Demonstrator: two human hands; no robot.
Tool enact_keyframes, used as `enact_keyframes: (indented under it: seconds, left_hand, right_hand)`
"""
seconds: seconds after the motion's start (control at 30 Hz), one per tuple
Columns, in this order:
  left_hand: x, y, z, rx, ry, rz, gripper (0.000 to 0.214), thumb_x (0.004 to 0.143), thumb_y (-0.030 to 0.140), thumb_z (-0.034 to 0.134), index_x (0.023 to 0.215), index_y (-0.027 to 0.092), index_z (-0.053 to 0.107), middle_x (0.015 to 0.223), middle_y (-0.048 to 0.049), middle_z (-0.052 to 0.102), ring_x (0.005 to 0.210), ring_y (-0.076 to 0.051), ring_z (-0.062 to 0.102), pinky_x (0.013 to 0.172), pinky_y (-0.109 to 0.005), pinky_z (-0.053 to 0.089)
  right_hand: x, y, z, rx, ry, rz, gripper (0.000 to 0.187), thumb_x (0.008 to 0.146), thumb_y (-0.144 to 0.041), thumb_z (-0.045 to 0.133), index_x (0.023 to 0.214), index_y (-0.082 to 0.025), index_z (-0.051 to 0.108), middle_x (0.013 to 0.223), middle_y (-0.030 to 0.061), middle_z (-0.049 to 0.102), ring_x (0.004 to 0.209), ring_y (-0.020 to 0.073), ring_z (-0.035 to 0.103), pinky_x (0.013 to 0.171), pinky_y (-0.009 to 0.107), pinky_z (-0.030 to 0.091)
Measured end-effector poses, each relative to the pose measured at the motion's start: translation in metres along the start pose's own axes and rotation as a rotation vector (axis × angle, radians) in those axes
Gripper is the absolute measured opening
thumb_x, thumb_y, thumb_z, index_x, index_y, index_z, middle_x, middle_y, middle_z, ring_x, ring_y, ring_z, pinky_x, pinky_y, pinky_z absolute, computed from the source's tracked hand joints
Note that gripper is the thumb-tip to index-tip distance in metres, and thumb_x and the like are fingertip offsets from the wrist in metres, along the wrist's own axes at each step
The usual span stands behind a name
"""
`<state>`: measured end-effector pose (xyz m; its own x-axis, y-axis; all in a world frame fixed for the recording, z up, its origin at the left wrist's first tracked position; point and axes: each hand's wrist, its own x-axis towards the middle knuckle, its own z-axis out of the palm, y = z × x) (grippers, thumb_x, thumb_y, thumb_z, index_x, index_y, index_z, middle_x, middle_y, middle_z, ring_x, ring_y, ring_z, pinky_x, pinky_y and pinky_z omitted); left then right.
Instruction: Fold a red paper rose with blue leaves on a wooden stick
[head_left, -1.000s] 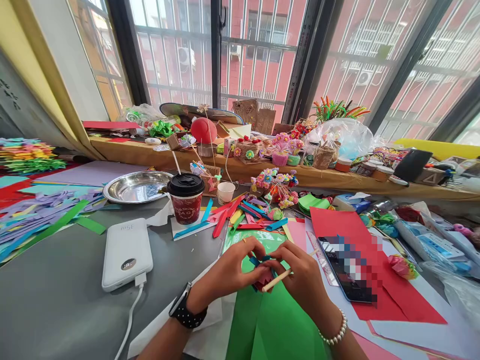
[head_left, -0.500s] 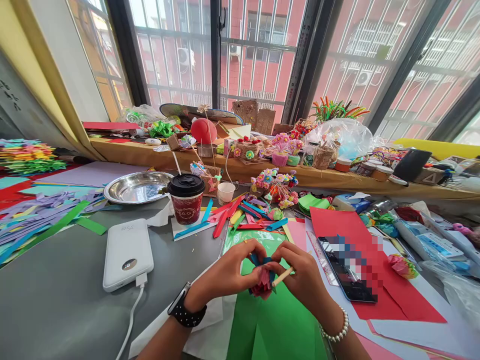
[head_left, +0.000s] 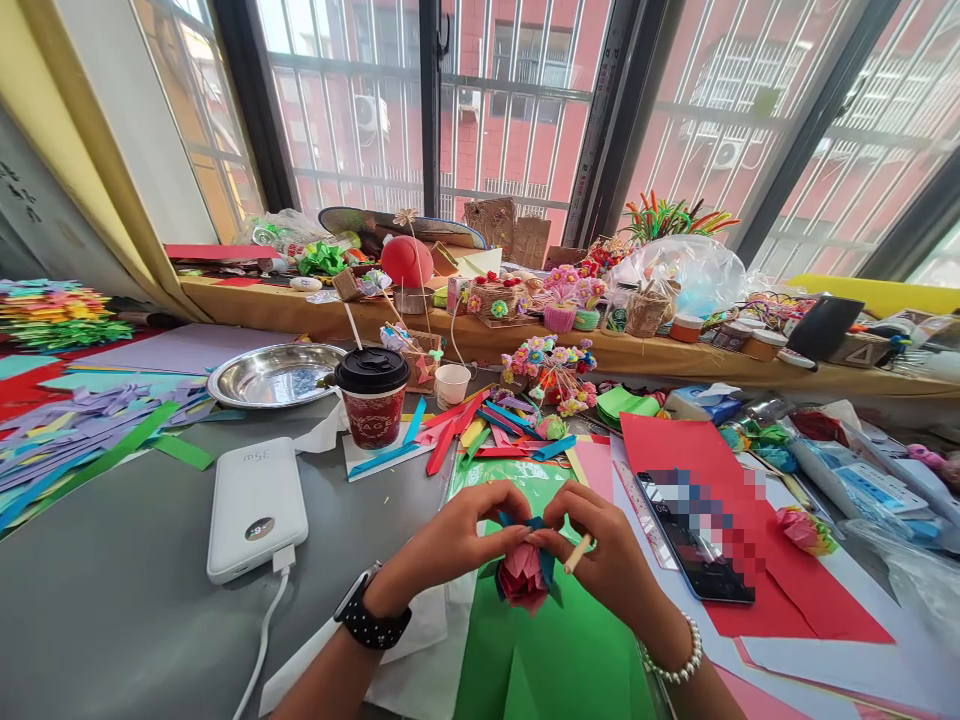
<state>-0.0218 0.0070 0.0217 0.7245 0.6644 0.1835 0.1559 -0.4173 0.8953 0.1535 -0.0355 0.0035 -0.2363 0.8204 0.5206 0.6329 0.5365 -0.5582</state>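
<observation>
A folded paper flower, with pink petals and blue outer leaves, is pinched between both hands above a green sheet of paper. My left hand closes thumb and fingers on its upper left edge. My right hand pinches the upper right edge by the blue leaves. A thin pale wooden stick is also tucked in the fingers of that right hand, its end pointing down and left. The fingertips hide part of the flower's top.
A lidded cup with a straw, a small paper cup and paper strips lie ahead. A white power bank with cable sits left. A phone rests on red paper at right, near another paper flower.
The flower has tipped so that its pink petals face me more and show lower down. The wooden stick has shifted slightly right, and both hands have moved a little.
</observation>
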Motion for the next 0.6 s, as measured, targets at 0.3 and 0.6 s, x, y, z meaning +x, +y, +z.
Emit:
enact_keyframes:
  seconds: [0.3,0.6]
  left_hand:
    - [-0.001,-0.002,0.001,0.034,-0.016,0.031,0.012,0.077,0.027,0.049,0.08,0.015,0.052,0.082,-0.0017,0.053,0.077,-0.012,0.05,0.073,-0.024,0.042]
    - [-0.002,0.0,-0.001,0.068,-0.034,0.055,0.009,0.073,0.019,0.051,0.081,0.015,0.051,0.081,-0.0018,0.054,0.077,-0.012,0.051,0.074,-0.025,0.044]
  right_hand:
    - [-0.001,-0.004,-0.009,0.096,-0.144,-0.034,0.006,0.08,-0.024,0.049,0.079,-0.019,0.051,0.081,0.0029,0.054,0.058,0.0099,0.044,0.05,0.022,0.036]
    - [-0.001,-0.006,-0.008,0.067,-0.164,-0.004,0.004,0.078,-0.022,0.05,0.077,-0.019,0.051,0.072,0.0001,0.054,0.054,0.0094,0.042,0.049,0.021,0.035]
